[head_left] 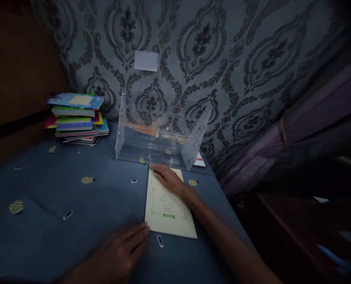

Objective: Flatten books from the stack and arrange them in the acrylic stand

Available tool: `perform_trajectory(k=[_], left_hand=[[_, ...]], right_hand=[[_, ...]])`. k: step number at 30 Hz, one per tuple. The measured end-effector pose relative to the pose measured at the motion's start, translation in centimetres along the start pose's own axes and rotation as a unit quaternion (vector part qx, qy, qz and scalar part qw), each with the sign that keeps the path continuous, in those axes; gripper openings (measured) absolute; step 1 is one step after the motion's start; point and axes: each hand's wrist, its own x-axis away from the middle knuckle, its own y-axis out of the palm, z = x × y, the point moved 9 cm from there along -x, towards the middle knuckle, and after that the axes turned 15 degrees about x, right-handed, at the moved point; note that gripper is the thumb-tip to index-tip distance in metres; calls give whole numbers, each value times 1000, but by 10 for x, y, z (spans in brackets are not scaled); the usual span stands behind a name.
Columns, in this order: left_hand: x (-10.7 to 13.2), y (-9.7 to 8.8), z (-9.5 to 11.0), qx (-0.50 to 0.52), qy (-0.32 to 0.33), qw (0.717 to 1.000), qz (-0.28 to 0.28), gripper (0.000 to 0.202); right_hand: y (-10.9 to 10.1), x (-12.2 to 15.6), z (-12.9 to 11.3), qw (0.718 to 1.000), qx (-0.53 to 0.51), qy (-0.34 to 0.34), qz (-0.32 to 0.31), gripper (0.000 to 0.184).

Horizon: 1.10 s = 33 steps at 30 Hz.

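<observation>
A thin cream-coloured booklet [171, 213] lies flat on the blue patterned tablecloth, with small print and a green mark on its upper face. My right hand [168, 178] rests flat across its far part, fingers stretched toward the far left corner. At the near left corner, the fingertips of my left hand [128, 244] touch the booklet's edge; its fingers are extended and its thumb is hidden. Just beyond the booklet stands a clear acrylic rack [154, 150], its open front facing me.
A stack of colourful books [77, 118] sits at the back left by a brown wooden panel [21, 71]. Patterned wallpaper with a white card [146, 61] rises behind the rack. A tied purple curtain [261, 146] hangs on the right, past the table edge.
</observation>
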Motion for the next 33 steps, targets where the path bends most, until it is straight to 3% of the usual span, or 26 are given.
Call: perform_trajectory(k=[8, 16, 18, 21, 26, 33], left_hand=[[-1, 6, -7, 20, -26, 999, -5, 68], [-8, 2, -14, -20, -51, 998, 17, 47], [-5, 5, -20, -7, -62, 998, 17, 53], [0, 17, -30, 15, -81, 997, -3, 79], [5, 30, -37, 49, -84, 993, -62, 121], [13, 27, -24, 69, -53, 989, -121, 128]], right_hand=[[-4, 14, 19, 995, 46, 66, 61, 33], [-13, 41, 24, 985, 98, 129, 59, 34], [-16, 55, 22, 981, 120, 140, 57, 35], [-20, 80, 19, 973, 155, 160, 55, 35], [-35, 129, -1, 962, 200, 163, 89, 34], [-55, 195, -57, 955, 234, 133, 125, 42]])
